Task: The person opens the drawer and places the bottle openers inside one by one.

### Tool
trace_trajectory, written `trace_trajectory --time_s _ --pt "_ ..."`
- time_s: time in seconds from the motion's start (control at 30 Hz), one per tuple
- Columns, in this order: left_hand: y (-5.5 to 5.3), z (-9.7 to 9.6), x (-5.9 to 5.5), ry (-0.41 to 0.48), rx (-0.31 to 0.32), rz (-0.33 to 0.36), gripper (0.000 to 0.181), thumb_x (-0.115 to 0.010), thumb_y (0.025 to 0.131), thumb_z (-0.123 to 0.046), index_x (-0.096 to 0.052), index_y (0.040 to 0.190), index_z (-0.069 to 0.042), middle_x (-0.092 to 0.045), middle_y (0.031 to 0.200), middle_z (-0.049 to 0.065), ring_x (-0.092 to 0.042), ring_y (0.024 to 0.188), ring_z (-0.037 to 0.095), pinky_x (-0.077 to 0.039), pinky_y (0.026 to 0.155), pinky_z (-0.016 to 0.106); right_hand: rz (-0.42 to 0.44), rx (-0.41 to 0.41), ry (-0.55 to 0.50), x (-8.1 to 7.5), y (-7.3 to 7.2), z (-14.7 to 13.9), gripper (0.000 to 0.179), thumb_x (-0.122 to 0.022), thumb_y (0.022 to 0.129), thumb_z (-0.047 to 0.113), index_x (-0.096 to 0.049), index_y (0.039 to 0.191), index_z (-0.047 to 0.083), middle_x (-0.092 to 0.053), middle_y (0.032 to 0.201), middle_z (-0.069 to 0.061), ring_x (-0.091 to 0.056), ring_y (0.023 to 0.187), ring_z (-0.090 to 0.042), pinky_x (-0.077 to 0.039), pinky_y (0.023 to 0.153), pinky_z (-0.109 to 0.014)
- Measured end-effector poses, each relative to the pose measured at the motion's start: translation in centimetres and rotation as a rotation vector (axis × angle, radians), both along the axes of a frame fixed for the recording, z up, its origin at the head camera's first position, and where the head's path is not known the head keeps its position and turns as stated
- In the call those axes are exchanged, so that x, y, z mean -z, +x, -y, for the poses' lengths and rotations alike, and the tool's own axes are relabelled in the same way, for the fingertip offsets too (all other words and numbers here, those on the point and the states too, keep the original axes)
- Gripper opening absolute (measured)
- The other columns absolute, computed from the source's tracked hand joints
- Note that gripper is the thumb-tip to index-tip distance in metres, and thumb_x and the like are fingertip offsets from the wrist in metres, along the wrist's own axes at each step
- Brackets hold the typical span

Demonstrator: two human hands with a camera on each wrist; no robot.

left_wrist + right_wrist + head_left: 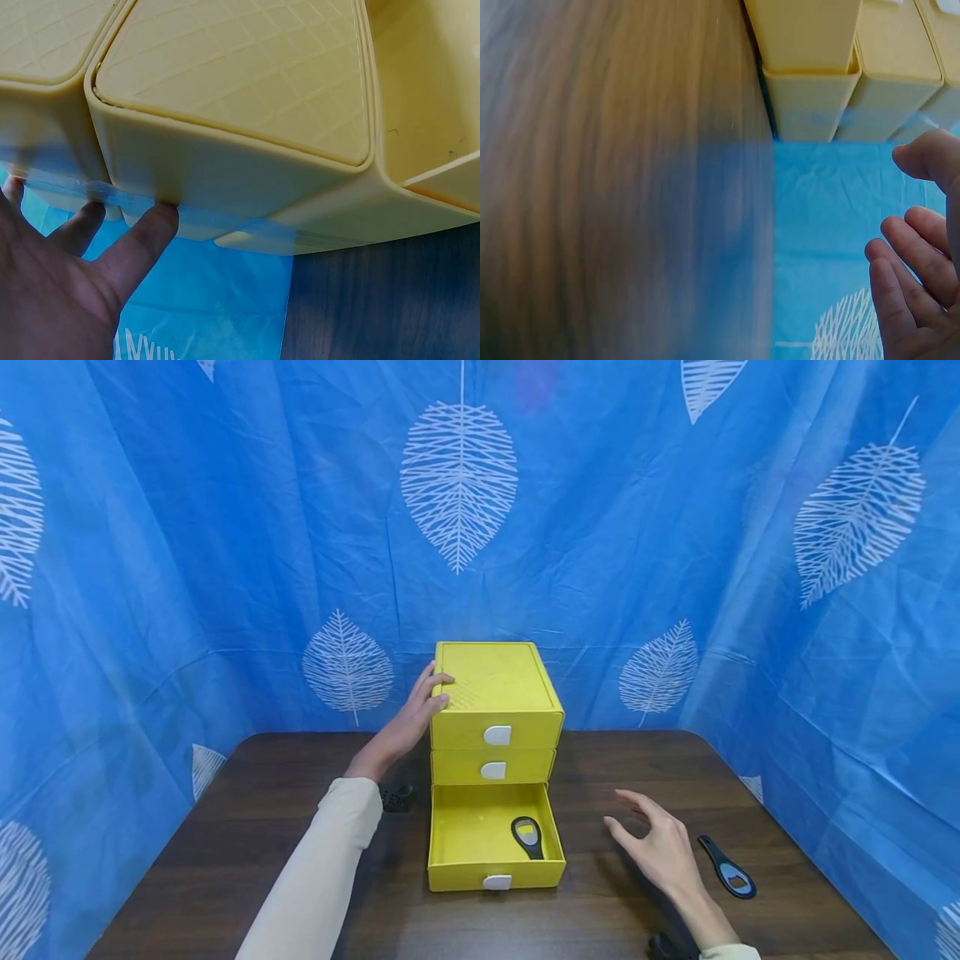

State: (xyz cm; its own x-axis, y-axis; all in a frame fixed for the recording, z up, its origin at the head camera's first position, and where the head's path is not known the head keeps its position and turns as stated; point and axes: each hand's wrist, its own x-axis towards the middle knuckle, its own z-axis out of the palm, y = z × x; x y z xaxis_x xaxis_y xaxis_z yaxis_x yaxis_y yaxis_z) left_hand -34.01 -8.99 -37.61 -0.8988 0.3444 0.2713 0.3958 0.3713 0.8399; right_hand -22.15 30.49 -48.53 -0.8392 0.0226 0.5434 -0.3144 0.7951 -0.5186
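A yellow drawer cabinet (pixel 495 681) stands on the table, its bottom drawer (pixel 468 839) pulled out and the two drawers above it closed. My left hand (pixel 408 718) touches the cabinet's upper left edge, fingers spread; the left wrist view has the fingertips (pixel 166 216) against its side. Inside the pulled-out drawer, at the right, lies a black-handled bottle opener (pixel 527 835). To the right of the cabinet my right hand (pixel 660 843) hovers over the table, thumb and fingers apart and nothing between them. Just right of that hand lies a second bottle opener (pixel 729 868).
The dark wooden table (pixel 300 810) bears the cabinet. A blue curtain (pixel 585 527) with white leaf prints hangs behind and along both sides. White tabs (pixel 497 735) mark the drawer fronts. A black wrist device (pixel 397 797) shows beside the left forearm.
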Motion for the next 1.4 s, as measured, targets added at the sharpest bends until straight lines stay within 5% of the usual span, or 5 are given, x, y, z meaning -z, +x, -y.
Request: trace_trajectory --time_s 0.67,1.4 --pt "0.3 0.0 0.0 0.002 -0.01 0.016 0.052 -0.037 0.107 -0.053 -0.035 0.152 -0.028 0.014 0.173 -0.007 0.006 0.159 0.036 -0.013 0.119 0.074 0.03 0.184 0.001 -0.1 0.6 -5.4 0.049 -0.08 0.09 0.027 -0.066 0.131 0.004 -0.069 0.125 -0.027 -0.067 0.11 -0.049 -0.052 0.086 -0.065" --pt "0.4 -0.3 0.1 0.0 -0.013 0.002 0.051 -0.038 0.107 -0.053 -0.036 0.151 -0.027 0.013 0.173 -0.006 0.007 0.159 0.035 -0.013 0.12 0.074 0.326 0.301 0.015 0.6 1.3 -11.2 0.071 -0.071 0.094 0.049 -0.054 0.142 -0.002 -0.055 0.138 -0.038 -0.059 0.119 -0.055 -0.049 0.087 -0.065"
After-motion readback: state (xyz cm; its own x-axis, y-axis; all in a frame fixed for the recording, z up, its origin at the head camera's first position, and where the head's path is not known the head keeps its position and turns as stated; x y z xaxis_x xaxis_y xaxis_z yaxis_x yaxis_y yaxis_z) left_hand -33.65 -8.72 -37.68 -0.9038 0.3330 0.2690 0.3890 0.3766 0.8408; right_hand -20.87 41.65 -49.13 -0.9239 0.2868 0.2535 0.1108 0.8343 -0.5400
